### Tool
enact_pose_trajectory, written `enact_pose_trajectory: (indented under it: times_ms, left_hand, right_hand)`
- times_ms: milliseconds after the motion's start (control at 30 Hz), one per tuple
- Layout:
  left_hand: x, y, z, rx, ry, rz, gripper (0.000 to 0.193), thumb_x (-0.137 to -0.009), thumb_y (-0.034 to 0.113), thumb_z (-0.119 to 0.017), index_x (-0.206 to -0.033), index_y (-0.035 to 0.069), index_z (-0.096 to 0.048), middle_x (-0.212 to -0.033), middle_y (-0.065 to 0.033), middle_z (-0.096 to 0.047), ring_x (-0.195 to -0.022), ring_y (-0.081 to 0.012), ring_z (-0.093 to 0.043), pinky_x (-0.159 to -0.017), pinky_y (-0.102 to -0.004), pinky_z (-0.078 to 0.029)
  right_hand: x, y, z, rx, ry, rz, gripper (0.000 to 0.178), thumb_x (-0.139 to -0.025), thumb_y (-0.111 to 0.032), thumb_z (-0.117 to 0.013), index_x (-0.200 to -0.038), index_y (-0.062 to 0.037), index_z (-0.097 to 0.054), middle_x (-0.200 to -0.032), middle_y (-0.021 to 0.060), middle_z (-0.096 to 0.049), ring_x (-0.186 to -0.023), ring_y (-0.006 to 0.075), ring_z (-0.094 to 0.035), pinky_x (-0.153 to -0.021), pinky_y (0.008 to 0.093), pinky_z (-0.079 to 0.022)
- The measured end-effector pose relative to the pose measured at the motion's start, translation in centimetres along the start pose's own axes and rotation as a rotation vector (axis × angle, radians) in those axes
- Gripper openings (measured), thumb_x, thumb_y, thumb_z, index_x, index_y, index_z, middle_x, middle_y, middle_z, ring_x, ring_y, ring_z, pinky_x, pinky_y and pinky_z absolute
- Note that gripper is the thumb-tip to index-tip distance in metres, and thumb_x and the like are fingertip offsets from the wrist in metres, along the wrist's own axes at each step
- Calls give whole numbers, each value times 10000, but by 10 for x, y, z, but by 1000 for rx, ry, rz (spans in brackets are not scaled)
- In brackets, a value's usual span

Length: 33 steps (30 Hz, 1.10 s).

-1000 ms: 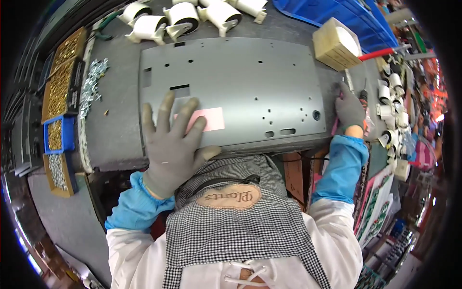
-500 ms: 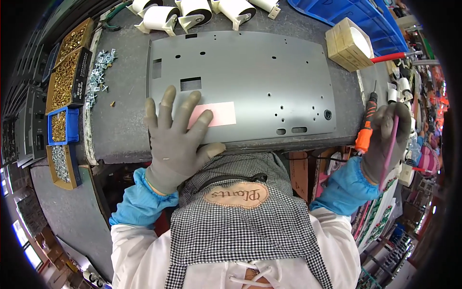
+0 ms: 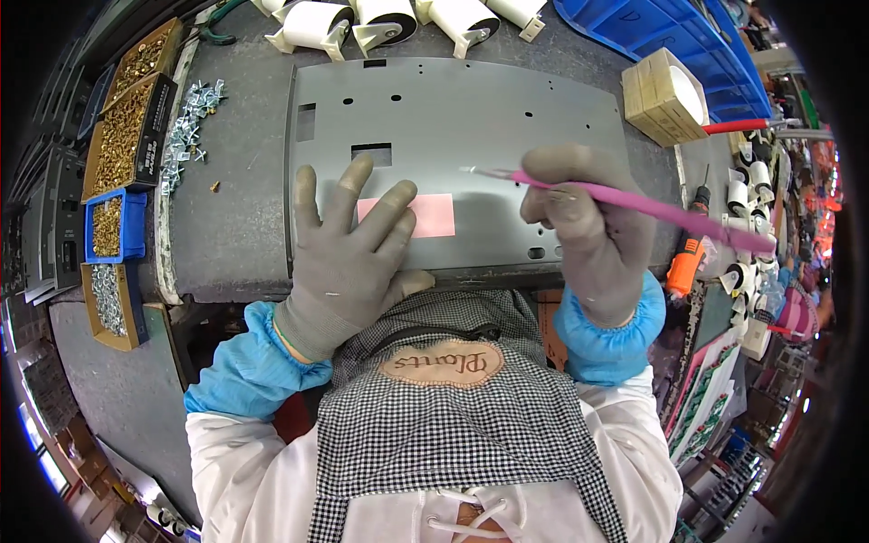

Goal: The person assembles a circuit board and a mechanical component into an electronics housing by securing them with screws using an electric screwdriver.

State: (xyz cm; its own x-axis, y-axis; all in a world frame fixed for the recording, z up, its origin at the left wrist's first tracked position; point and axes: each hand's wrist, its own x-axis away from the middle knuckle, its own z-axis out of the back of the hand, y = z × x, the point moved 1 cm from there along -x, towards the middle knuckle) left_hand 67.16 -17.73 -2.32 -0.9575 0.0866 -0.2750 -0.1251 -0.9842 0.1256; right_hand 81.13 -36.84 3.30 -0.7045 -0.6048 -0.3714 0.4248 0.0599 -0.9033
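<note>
A grey metal panel (image 3: 471,118) with several holes and cut-outs lies flat on the bench before me. On its lower part rests a small pink paper slip (image 3: 436,215). My left hand (image 3: 348,244), in a grey glove, lies with fingers spread over the panel, the index finger and thumb side covering the slip's left end. My right hand (image 3: 593,226), gloved too, is closed around a slim pink pen-shaped tool (image 3: 656,206) and holds it above the panel. Its thin, pale tip points left, above and right of the slip; its exact kind is unclear.
White casters (image 3: 312,25) line the panel's far edge. Loose silver clips (image 3: 184,136) and boxes of brass fasteners (image 3: 122,136) are at left. To the right are a wooden block holder (image 3: 665,98), a blue crate (image 3: 674,41) and an orange-black electric screwdriver (image 3: 688,262).
My right hand has swung left from beside the screwdriver to above the panel, bringing the pink tool with it. My left hand stays on the panel, its fingers closer over the slip.
</note>
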Motion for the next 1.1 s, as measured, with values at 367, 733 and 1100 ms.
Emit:
enact_pose_trajectory:
  times_ms: [367,733,1100]
  left_hand:
    - [21,-12,-5,81,96,120,669,-817,686,-628,-1058,63,-661,-1358,-165,-556,-1358,-475,-399,-1099,-682,-233]
    - [24,-10,-10,101,140,163,562,-764,562,-717,-1024,65,-683,-1353,-154,-561,-1366,-463,-400,-1118,-672,-239]
    - [24,-9,-8,102,119,175,569,-743,529,-740,-1086,77,-698,-1361,-144,-561,-1369,-456,-398,-1120,-672,-233]
  right_hand:
    - [-16,17,-42,84,-315,-87,202,-962,-153,-635,-979,43,-681,-810,87,-660,-692,164,-613,-620,281,-480]
    - [-15,14,-49,229,-398,-68,169,-957,-137,-641,-994,22,-684,-862,96,-694,-770,169,-660,-679,296,-517]
    - [-21,12,-52,209,-413,37,179,-951,-192,-672,-981,-19,-708,-860,116,-692,-719,234,-672,-636,321,-521]
